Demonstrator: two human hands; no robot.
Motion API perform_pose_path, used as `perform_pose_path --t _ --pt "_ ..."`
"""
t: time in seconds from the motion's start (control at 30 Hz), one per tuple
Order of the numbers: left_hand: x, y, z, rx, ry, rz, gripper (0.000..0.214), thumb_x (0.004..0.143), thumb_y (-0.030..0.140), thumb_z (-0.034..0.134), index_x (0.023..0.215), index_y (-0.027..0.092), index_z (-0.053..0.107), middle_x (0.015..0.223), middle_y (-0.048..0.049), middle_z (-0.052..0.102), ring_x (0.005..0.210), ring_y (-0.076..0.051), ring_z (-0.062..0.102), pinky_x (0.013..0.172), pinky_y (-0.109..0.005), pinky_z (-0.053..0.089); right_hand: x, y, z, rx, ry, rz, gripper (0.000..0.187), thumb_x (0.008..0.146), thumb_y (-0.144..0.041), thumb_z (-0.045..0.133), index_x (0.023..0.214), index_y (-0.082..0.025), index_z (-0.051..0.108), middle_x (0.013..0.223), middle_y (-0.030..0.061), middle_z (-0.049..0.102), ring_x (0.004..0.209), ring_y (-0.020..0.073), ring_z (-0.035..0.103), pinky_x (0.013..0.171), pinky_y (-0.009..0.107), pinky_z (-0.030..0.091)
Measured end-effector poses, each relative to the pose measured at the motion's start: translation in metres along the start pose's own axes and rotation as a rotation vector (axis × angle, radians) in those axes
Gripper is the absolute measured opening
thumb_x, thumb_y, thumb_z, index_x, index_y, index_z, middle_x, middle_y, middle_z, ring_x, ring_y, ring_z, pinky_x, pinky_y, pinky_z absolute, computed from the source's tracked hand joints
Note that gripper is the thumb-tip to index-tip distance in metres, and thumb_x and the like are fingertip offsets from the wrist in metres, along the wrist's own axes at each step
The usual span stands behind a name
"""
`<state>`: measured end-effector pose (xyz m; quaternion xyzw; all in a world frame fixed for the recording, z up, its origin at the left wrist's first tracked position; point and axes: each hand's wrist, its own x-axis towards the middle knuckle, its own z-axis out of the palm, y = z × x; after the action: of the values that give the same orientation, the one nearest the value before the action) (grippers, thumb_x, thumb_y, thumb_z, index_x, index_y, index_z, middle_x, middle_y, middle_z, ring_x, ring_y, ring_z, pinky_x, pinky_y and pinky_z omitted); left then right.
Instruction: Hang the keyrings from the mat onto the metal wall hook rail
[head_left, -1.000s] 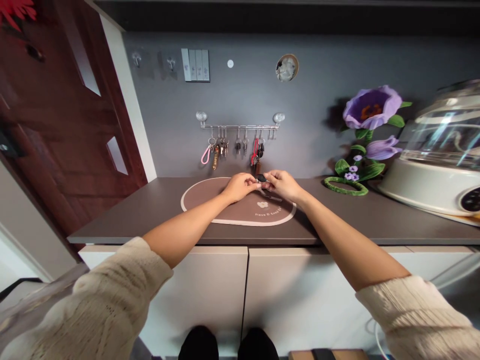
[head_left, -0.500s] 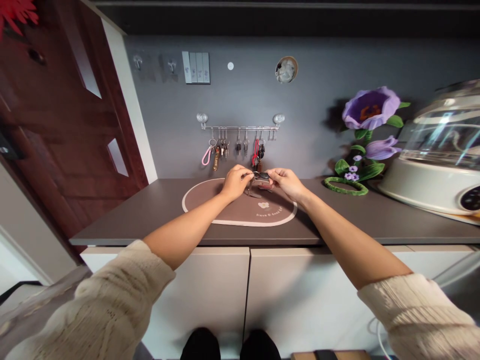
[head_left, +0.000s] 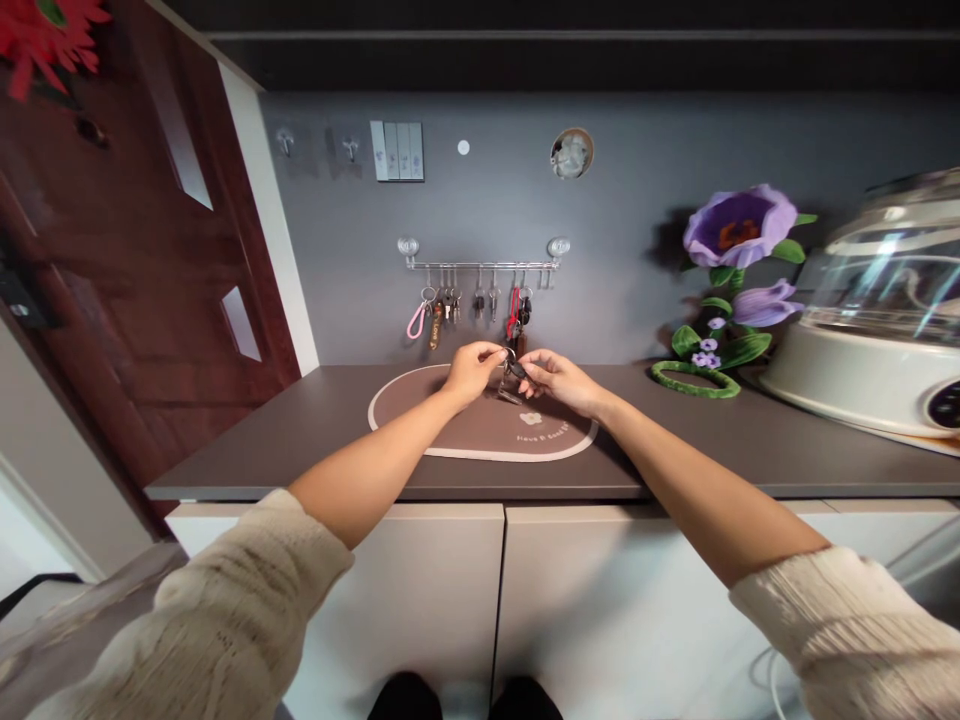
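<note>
My left hand [head_left: 472,368] and my right hand [head_left: 556,379] meet above the brown oval mat [head_left: 420,420] on the grey counter. Between them hangs a small bunch of keys [head_left: 512,376] with a black fob. My left fingers pinch its ring at the top. My right fingers close on the fob from the right. The keys dangle just over the mat. On the wall right behind, a chrome hook rail [head_left: 481,265] carries several key bunches, one with a pink strap [head_left: 415,320] and one with a red strap [head_left: 512,312].
A dark wooden door [head_left: 127,260] stands at the left. A purple fabric flower [head_left: 739,230] with a green ring base and a white appliance with a clear lid [head_left: 877,330] stand on the counter at the right. White cabinet doors [head_left: 600,600] lie below the counter edge.
Both hands have lifted the keys off the mat and drawn slightly toward the wall. The bunch now hangs from my left fingers instead of lying between the hands.
</note>
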<state>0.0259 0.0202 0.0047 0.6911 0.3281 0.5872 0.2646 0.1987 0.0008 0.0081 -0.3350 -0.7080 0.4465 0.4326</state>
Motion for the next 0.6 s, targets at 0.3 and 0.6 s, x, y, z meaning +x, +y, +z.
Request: perform_pose_path --t 0.3,0.6 --pt "-0.0031 0.005 0.0009 -0.126 -0.046 -0.051 0.025 0.067 0.032 0.061 0.077 0.011 0.066 0.078 -0.0073 0.068 0.073 -0.015 0.059 0.073 -0.028 0.044 0.0005 -0.001 0.001 -0.055 0.073 -0.084 0.028 0.065 -0.031 0.067 0.085 -0.017 0.056 0.078 0.0 0.06 0.072 0.0094 0.054 0.071 0.025 0.042" --pt "-0.006 0.0083 0.0025 -0.134 -0.062 -0.084 0.029 0.063 0.037 0.065 0.077 0.011 0.067 0.08 -0.0077 0.068 0.074 -0.016 0.06 0.074 -0.029 0.044 -0.0003 -0.0033 0.001 0.011 0.083 -0.14 0.026 0.067 -0.035 0.066 0.079 -0.015 0.057 0.07 -0.0008 0.058 0.063 0.0081 0.052 0.066 0.025 0.042"
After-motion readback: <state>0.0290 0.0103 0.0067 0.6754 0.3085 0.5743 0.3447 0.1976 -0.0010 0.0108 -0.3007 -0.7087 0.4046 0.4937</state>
